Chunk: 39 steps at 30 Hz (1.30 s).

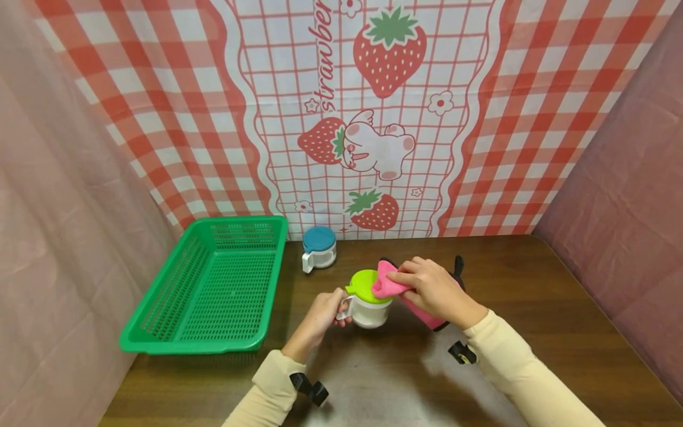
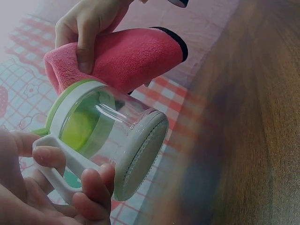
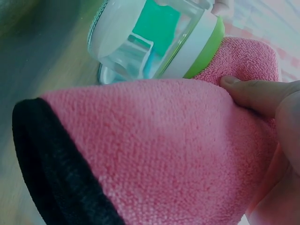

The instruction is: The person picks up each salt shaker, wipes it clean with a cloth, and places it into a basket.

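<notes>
A clear seasoning jar [image 1: 370, 314] with a lime-green lid [image 1: 364, 283] and a white handle is held up over the table. My left hand [image 1: 323, 314] grips its handle [image 2: 70, 164], fingers curled through and round it. My right hand [image 1: 434, 290] holds a pink cloth [image 2: 136, 56] with black edging, pressing a fold of it against the lid. The thumb [image 3: 251, 93] lies on top of the cloth in the right wrist view. The rest of the cloth hangs down beside the jar. In the left wrist view the jar is tilted, its white base showing.
A second jar with a blue lid [image 1: 319, 239] stands at the back of the wooden table [image 1: 533, 332]. To the left sits a green plastic basket [image 1: 272, 284]. A checked strawberry-print curtain [image 1: 213, 118] hangs behind the table, with pink cloth walls at the sides.
</notes>
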### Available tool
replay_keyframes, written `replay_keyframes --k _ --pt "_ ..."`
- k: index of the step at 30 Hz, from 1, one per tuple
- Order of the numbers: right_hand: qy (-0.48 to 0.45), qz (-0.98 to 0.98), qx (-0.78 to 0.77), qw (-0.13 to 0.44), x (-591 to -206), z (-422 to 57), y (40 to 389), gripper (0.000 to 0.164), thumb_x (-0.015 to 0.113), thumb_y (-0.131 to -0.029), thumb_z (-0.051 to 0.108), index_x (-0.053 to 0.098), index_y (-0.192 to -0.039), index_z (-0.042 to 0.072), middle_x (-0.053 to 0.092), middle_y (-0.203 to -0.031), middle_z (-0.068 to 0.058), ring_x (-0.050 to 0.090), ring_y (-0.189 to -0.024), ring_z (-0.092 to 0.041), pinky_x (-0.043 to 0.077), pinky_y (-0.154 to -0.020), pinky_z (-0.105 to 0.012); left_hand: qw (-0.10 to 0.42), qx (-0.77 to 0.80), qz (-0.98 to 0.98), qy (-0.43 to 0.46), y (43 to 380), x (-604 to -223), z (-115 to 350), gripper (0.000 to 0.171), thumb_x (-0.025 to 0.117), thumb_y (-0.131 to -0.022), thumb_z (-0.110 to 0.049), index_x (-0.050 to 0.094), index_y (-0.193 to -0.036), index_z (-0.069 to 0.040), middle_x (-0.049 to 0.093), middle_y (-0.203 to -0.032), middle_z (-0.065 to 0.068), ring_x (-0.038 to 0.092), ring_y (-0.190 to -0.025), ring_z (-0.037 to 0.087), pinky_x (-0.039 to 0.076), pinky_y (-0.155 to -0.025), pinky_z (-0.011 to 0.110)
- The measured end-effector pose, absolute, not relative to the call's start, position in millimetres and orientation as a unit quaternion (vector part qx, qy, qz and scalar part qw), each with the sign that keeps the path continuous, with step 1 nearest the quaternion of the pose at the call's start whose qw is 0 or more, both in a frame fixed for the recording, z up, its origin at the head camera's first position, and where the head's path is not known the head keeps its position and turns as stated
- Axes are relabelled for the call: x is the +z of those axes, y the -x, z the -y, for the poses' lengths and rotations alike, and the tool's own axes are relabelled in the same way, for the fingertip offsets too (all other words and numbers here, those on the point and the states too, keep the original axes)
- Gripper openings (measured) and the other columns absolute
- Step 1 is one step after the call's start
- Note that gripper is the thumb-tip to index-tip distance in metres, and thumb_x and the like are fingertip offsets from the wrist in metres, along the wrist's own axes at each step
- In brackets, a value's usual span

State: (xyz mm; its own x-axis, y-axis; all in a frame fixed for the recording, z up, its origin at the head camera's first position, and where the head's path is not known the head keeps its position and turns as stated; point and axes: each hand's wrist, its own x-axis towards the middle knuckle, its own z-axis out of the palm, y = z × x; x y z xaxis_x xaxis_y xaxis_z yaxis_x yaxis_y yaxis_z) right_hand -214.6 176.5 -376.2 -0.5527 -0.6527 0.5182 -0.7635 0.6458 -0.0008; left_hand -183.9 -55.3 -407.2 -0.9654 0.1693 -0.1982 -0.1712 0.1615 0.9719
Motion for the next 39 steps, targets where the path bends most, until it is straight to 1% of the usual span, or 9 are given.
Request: replay_keyframes --k 7,19,25,29,35,39 --pt "-0.408 0.875 0.113 0.236 -374.3 -173.4 211.9 0.037 0.075 -0.068 0.017 0.068 -0.104 0.016 0.063 -0.089 0.0 0.052 -0.081 -0.015 0.043 -0.07 -0.031 0.127 0.643 -0.756 0.003 181.9 -405.7 54.9 0.032 0.038 -0.084 -0.018 0.039 -0.054 -0.008 0.05 -0.052 0.002 0.046 -0.047 0.01 0.034 -0.049 0.018" --pt "-0.435 0.855 0.125 0.254 -376.8 -163.9 213.0 0.037 0.073 -0.064 0.011 0.069 -0.101 0.015 0.063 -0.088 0.0 0.053 -0.081 -0.016 0.044 -0.07 -0.032 0.115 0.632 -0.766 0.005 177.4 -400.6 51.9 0.029 0.04 -0.082 -0.016 0.04 -0.054 -0.007 0.049 -0.053 0.003 0.045 -0.047 0.01 0.035 -0.049 0.018" --pt "-0.444 0.844 0.127 0.272 -379.1 -160.6 214.9 0.038 0.073 -0.064 0.009 0.069 -0.101 0.015 0.063 -0.088 -0.001 0.053 -0.081 -0.016 0.044 -0.071 -0.032 0.116 0.629 -0.769 -0.001 187.6 -420.1 52.1 0.03 0.042 -0.083 -0.018 0.042 -0.055 -0.006 0.049 -0.053 0.005 0.046 -0.048 0.012 0.04 -0.05 0.022" --pt "-0.445 0.843 0.129 0.273 -378.3 -158.9 214.5 0.038 0.074 -0.065 0.01 0.069 -0.101 0.016 0.063 -0.088 0.0 0.053 -0.081 -0.015 0.044 -0.07 -0.031 0.114 0.629 -0.769 -0.006 193.8 -433.5 52.2 0.031 0.043 -0.082 -0.021 0.041 -0.054 -0.008 0.048 -0.051 0.003 0.048 -0.048 0.013 0.041 -0.049 0.023" --pt "-0.443 0.846 0.124 0.269 -379.7 -158.0 214.5 0.036 0.073 -0.066 0.011 0.069 -0.102 0.016 0.064 -0.088 0.0 0.053 -0.08 -0.015 0.044 -0.069 -0.031 0.11 0.612 -0.783 -0.015 194.9 -438.5 51.2 0.031 0.044 -0.08 -0.023 0.041 -0.051 -0.012 0.042 -0.048 -0.002 0.049 -0.049 0.014 0.042 -0.049 0.024" --pt "-0.442 0.849 0.117 0.266 -379.7 -157.4 214.7 0.037 0.074 -0.065 0.012 0.069 -0.102 0.016 0.064 -0.088 0.0 0.053 -0.081 -0.015 0.044 -0.07 -0.031 0.113 0.596 -0.795 -0.019 194.8 -438.9 50.5 0.032 0.045 -0.079 -0.025 0.041 -0.05 -0.013 0.041 -0.047 -0.003 0.049 -0.049 0.013 0.044 -0.05 0.027"
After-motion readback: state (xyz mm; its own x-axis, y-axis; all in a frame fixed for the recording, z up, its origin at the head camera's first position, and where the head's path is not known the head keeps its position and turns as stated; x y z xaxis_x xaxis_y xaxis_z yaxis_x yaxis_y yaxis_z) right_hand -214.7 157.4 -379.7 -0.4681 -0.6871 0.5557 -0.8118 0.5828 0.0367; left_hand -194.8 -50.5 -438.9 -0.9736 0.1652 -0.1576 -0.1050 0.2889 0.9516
